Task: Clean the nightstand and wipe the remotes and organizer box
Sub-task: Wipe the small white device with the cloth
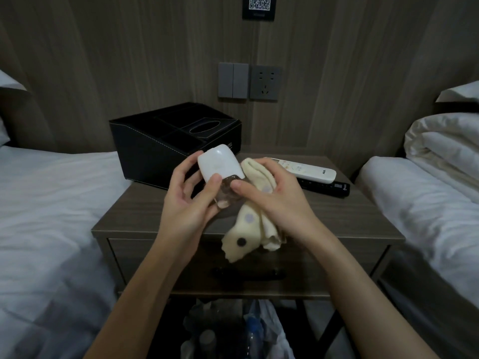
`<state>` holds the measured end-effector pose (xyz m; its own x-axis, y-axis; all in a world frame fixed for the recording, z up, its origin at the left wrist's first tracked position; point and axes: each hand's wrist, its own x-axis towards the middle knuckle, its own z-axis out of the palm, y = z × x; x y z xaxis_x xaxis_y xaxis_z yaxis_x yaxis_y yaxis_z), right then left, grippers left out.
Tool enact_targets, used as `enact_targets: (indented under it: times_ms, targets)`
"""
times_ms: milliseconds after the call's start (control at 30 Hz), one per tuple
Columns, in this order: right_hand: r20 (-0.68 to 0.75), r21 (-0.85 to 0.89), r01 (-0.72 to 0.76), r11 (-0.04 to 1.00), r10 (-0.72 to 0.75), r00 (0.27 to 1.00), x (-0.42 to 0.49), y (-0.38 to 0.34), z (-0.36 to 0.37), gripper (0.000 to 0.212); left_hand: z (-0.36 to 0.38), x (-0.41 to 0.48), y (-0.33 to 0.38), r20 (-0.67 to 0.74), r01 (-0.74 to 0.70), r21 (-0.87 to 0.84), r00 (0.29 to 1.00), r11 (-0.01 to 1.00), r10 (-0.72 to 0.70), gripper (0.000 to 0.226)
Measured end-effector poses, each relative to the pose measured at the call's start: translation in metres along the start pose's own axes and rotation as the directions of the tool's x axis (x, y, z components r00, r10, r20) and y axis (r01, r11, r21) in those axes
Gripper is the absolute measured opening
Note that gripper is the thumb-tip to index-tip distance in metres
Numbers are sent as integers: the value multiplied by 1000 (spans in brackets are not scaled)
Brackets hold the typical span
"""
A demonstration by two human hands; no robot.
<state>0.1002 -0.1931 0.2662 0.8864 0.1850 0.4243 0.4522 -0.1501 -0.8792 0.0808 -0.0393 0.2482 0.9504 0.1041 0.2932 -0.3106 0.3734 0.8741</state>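
Both of my grips are full. My left grip (190, 200) is curled around a small bottle (220, 164). It has a big white top and a clear bottom part. My thumb is on the front of it and my fingers are behind it. The bottle tilts, with the white top up and away from me.

My right grip (274, 195) is closed around a soft yellow cloth (246, 221) with dots on it. The cloth is bunched up and one end hangs down under my palm, in front of the drawer (181, 263). My right thumb tip also touches the clear part of the bottle, so the two grips meet there. Both are held up over the desk (350, 218), near its middle.

A black organizer box (155, 141) sits on the back left of the desk, by the wall. It has a long hole on top for tissues. A white remote (305, 171) lies flat on the back right of the desk. A black remote (329, 189) lies flat just beside it, on the side nearer to me.

One white bed (46, 203) is on the left and one white bed (427, 198) is on the right. A gray switch (233, 80) and a socket (265, 82) are on the wall behind. Under the desk is a bag (274, 332) with plastic bottles in it.
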Motion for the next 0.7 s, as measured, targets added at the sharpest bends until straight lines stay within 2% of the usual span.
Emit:
enact_targets:
  times_ms: [67, 167, 333, 467, 600, 700]
  targets:
    - [14, 70, -43, 997, 42, 999, 1, -1, -8, 26, -5, 4, 5, 36, 45, 16, 998, 999, -45, 56]
    - [98, 207, -139, 968, 121, 988, 1, -4, -17, 27, -12, 7, 12, 73, 39, 104, 996, 994, -47, 54]
    - [220, 346, -247, 905, 178, 959, 0, -5, -23, 34, -16, 7, 14, 133, 59, 94, 989, 994, -72, 56]
    - [286, 385, -318, 867, 216, 934, -1, -3, -20, 43, -15, 5, 13, 187, 65, 127, 978, 990, -89, 58]
    - [328, 411, -336, 848, 207, 922, 0, 0, -18, 30, -15, 4, 12, 195, 73, 100, 977, 992, -91, 57]
    - [349, 404, -330, 853, 190, 918, 0, 2, -17, 31, -16, 4, 13, 170, 73, 65, 982, 995, -83, 49]
